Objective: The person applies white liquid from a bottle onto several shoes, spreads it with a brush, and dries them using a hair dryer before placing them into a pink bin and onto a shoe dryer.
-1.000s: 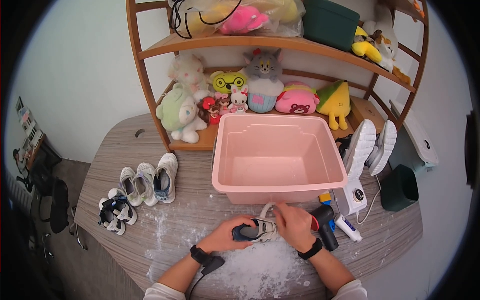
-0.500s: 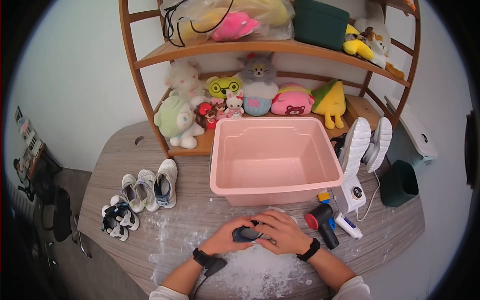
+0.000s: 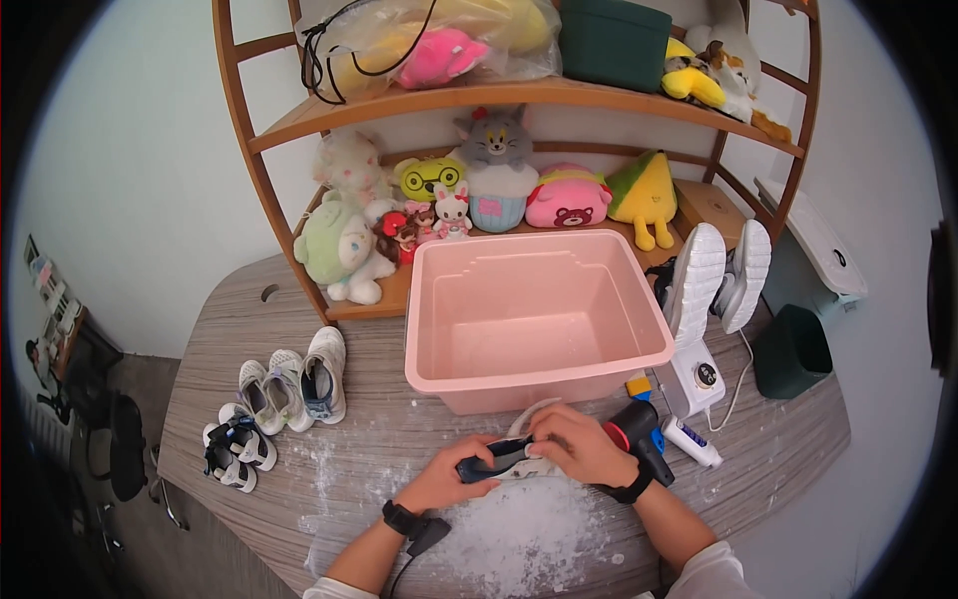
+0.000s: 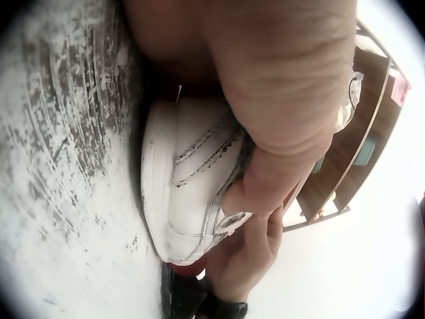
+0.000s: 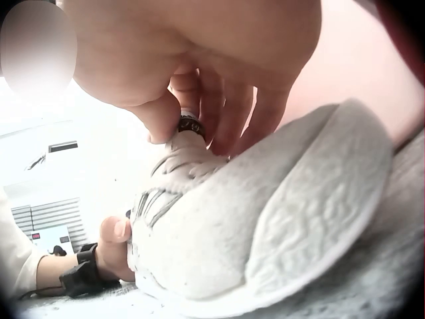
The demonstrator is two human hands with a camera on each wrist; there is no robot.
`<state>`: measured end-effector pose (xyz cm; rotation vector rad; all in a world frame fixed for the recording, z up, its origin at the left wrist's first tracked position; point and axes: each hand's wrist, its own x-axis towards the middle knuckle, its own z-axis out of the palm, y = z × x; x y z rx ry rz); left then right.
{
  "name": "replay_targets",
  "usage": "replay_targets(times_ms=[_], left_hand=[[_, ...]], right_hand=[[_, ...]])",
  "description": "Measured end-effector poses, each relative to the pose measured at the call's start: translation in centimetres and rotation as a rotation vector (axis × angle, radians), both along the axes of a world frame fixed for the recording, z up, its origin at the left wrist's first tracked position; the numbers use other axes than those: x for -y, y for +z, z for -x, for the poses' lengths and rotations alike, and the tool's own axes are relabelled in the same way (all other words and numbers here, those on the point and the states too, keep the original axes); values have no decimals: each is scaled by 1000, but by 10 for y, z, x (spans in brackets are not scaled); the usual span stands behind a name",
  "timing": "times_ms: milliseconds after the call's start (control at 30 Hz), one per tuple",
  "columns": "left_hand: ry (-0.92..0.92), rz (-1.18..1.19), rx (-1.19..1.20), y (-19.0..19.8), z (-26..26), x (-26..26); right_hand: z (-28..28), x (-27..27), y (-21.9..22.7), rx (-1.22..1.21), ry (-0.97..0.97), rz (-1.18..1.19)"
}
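In the head view I have a white sneaker (image 3: 517, 467) at the bottom centre of the frame, just below the pink tub (image 3: 529, 387). The left hand (image 3: 446, 477) grips its heel end. The right hand (image 3: 582, 451) has just changed: half a second ago it lies spread over the front of the sneaker, and now its fingers gather at the front edge of the opening, so more of the dark lining shows. I take that as a shift from covering the upper to working at the tongue. The toe points to the right of the frame and the long axis runs nearly level across it.

In my left wrist view the left hand curls over the heel end at upper centre. The sole edge faces left, toward the white-smeared tabletop (image 4: 73, 153); the toe points to the bottom, the long axis running top to bottom.

In my right wrist view the thumb and fingers pinch the tongue tab (image 5: 192, 126), above the laces (image 5: 179, 174). The toe points to the right of the frame and toward me, the heel to lower left by the left thumb; the long axis looks foreshortened.
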<state>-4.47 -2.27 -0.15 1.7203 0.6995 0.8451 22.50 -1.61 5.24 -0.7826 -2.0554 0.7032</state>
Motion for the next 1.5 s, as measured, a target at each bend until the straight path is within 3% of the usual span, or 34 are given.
replay_targets(times_ms=[133, 367, 567, 733, 933, 1000, 1200, 1500], left_hand=[[11, -31, -15, 0, 0, -1], [49, -8, -47, 2, -3, 2], [113, 113, -2, 13, -3, 6], [123, 188, 47, 5, 2, 5], [151, 223, 37, 9, 2, 4], [141, 209, 58, 11, 1, 4], [171, 173, 30, 3, 3, 3], [197, 147, 8, 5, 2, 3]], right_hand=[[-16, 2, 1, -2, -92, 128], [-14, 2, -5, -3, -159, 135], [-9, 15, 8, 81, -105, -10], [-17, 34, 28, 126, -88, 64], [-73, 56, 35, 266, -339, -70], [-94, 61, 33, 356, -523, -214], [-137, 85, 15, 404, -834, -94], [-129, 90, 15, 481, -847, -167]])
